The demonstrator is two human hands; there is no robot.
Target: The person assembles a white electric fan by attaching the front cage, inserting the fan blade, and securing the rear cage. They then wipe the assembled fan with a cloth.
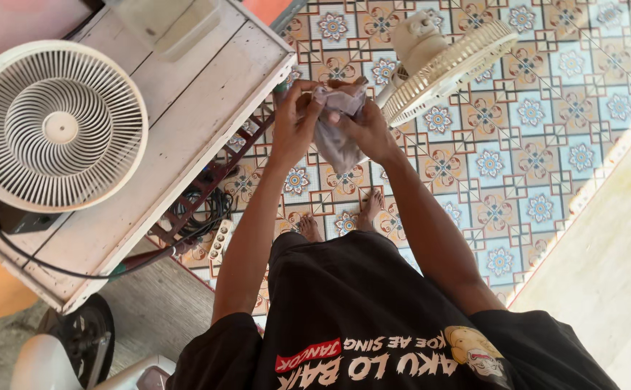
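- Head view: we look down on our own two bare hands, raised above a patterned tile floor (546, 144).
- Both hands meet on a crumpled grey cloth (337, 137), which sits at about twelve o'clock from our chest, just above centre of the picture.
- Our left hand (295, 123) has its fingers curled shut on the cloth's upper left part; the thumb and fingertips pinch the fabric near its top edge.
- Our right hand (368, 130) is closed on the cloth's right side, fingers wrapped over it from three o'clock.
- The cloth lies between the two sets of fingers; its loose lower end hangs down at six o'clock, below the knuckles.
- At one o'clock from the hands a cream fan (445, 61) stands tilted on the floor, close behind the right hand.
- At nine o'clock a white wooden table (185, 123) carries a round white fan grille (55, 126).
- Black cables (200, 209) lie under the table's edge.
- Our bare feet (340, 217) show at six o'clock on the tiles.
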